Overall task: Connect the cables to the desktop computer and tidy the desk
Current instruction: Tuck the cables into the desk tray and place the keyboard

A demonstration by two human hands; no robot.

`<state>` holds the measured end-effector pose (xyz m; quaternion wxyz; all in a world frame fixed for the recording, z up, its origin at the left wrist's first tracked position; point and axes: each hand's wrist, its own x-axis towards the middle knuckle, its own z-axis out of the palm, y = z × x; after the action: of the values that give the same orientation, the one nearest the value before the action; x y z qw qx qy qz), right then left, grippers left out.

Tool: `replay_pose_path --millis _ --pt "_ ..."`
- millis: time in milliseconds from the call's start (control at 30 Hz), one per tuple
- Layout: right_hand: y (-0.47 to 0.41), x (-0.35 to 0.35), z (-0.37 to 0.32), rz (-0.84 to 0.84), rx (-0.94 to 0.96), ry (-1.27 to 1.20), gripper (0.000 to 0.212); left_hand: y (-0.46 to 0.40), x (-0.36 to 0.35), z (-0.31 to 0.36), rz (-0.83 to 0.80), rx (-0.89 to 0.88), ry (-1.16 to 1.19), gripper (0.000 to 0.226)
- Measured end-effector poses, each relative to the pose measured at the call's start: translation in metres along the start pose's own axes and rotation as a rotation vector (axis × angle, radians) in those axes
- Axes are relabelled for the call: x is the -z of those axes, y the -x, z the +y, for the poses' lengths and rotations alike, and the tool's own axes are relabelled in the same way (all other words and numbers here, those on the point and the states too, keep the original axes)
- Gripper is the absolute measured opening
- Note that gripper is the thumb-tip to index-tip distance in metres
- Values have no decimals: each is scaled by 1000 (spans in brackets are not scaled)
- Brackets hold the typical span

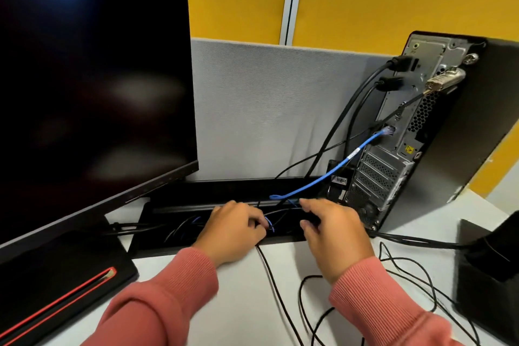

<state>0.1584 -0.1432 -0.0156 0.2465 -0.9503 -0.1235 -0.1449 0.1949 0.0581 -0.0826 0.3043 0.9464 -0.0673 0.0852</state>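
Monitor (pixel 92 78), one, dark screen, stands at far left on its black base (pixel 64 270) with the red stripe.

Cable trough (pixel 174 211) — one open black slot along the back edge of the white desk (pixel 247 289), running from the monitor base to the tower. Loose thin cables lie inside it.

Left hand (pixel 231 230): fingers curled down into the trough, pinching what looks like a short blue wire (pixel 270 225) together with thin black strands; exact grip partly hidden by the knuckles.

Right hand (pixel 334 233): just beside the left, fingers curled over the trough edge on a dark object or cable bundle. Cannot tell what it grasps, or whether it truly grips.

Blue network cable (pixel 323 178) — one, arcing from the trough up to the rear of the tower, plugged in.

Desktop tower (pixel 438 132), one, rear panel facing the camera at right. Counted at the panel: two thick black plugs high up, one silver-shelled connector with a thin black lead, one blue plug. Four connections seated.

Loose black cable (pixel 365 300) in several loops on the desk at front right. One black box-like object (pixel 488 275) at far right.

Judgement: connecting looks largely done; the tidying step is in hand, feeding slack into the trough. Next move calls for gathering the front loops without tugging the seated plugs.
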Motion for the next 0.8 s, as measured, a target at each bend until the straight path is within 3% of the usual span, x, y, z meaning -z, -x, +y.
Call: replay_pose_path --millis 167,300,400,500,633,733,800 --pt "-20 3 -16 -297 -4 339 26 3 1 0 31 -56 -4 15" --pt "-32 4 -13 -374 -11 406 24 7 -2 4 35 -234 -29 28" --pt "-36 6 0 -359 -28 281 28 7 -5 23 -26 -279 38 38" --pt "-38 8 20 -297 -37 71 23 -2 -12 42 -88 -251 -71 38" --pt "-34 13 37 -217 -44 -72 18 -21 -18 43 -167 -128 85 18" --pt "-31 11 43 -181 -13 -137 20 -31 -13 42 -232 -16 219 21" --pt "-28 10 47 -151 8 -188 23 -37 -15 34 -209 56 155 26"
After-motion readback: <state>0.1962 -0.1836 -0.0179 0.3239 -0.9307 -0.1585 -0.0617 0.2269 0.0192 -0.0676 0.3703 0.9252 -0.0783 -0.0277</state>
